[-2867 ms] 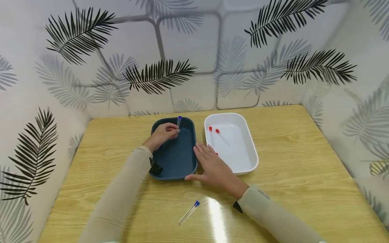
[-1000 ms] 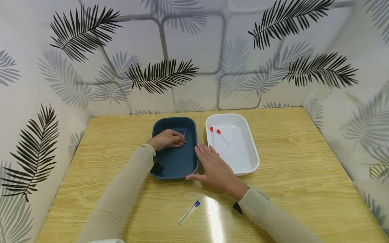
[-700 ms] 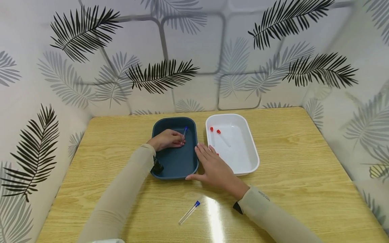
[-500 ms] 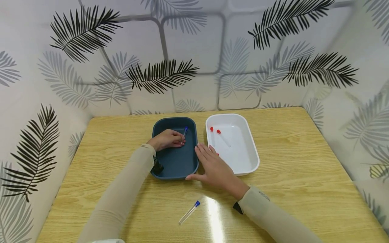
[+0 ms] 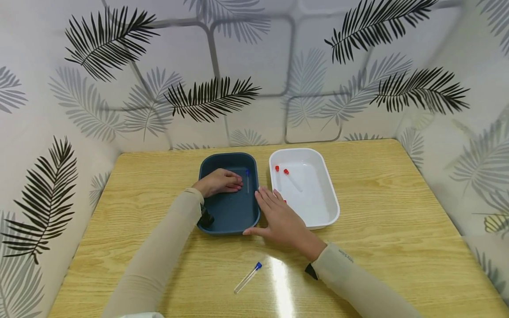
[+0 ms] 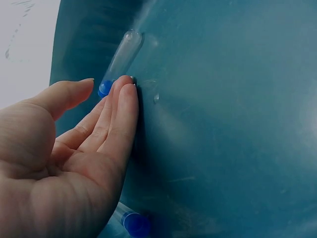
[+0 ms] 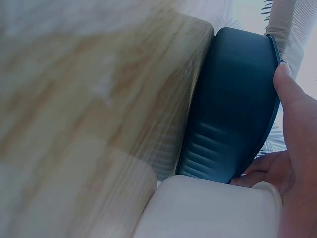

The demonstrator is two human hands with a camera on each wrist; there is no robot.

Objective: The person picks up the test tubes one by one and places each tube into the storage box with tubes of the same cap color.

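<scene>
My left hand (image 5: 222, 182) is inside the dark blue tray (image 5: 234, 218), thumb and fingers apart with nothing between them in the left wrist view. Just beyond its fingertips, a clear test tube with a blue cap (image 5: 248, 181) lies on the tray floor. A second blue-capped tube (image 6: 134, 224) shows below the hand in the left wrist view; in the head view I cannot see it. My right hand (image 5: 280, 218) rests at the tray's near right corner. Its thumb (image 7: 287, 84) touches the rim, and its straight fingers lie along the right side.
Right of the blue tray stands a white tray (image 5: 314, 212) holding red-capped test tubes (image 5: 293, 181), one partly hidden behind my right hand. Another blue-capped test tube (image 5: 247, 279) lies on the wooden table (image 5: 381, 212) near me. A patterned wall borders the table.
My left hand moved down and nearer with the blue-capped test tube, then let it go. The tube now lies to the right of its fingertips. My right hand has stayed in place.
</scene>
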